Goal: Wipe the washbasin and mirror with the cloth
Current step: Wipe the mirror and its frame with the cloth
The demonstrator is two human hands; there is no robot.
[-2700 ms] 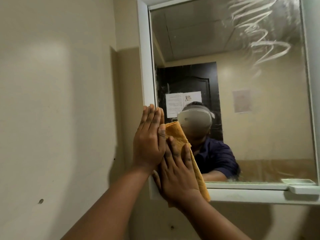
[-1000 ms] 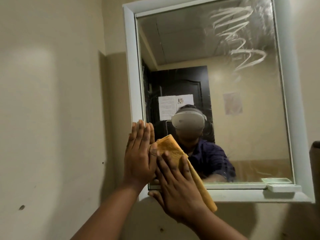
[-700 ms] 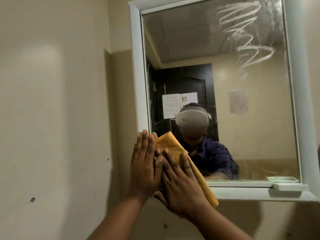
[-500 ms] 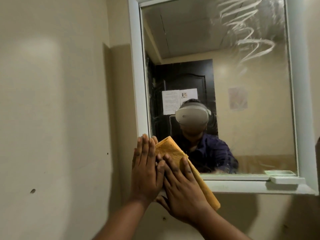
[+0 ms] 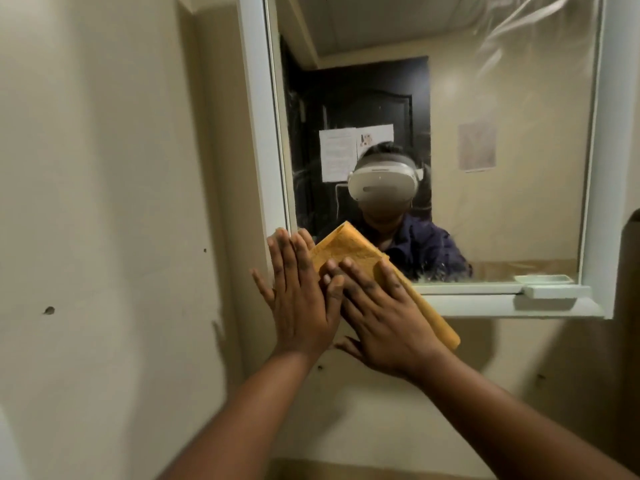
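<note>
A folded orange cloth [image 5: 346, 252] lies flat against the lower left corner of the wall mirror [image 5: 502, 209], which has a white frame. My right hand [image 5: 381, 317] presses on the cloth with straight, spread fingers. My left hand [image 5: 299, 299] lies flat beside it, fingers straight, over the frame's left edge and touching the cloth's left side. White smear streaks show at the mirror's top right. The washbasin is out of view.
A white ledge [image 5: 502, 306] runs along the mirror's bottom, with a small white soap dish [image 5: 554, 291] at its right end. A beige wall [image 5: 104, 220] with small holes fills the left. A dark object [image 5: 632, 230] pokes in at the right edge.
Both hands and the cloth have slid down the mirror's left side to its bottom corner. The view has dropped and moved closer, so the mirror's top is cut off.
</note>
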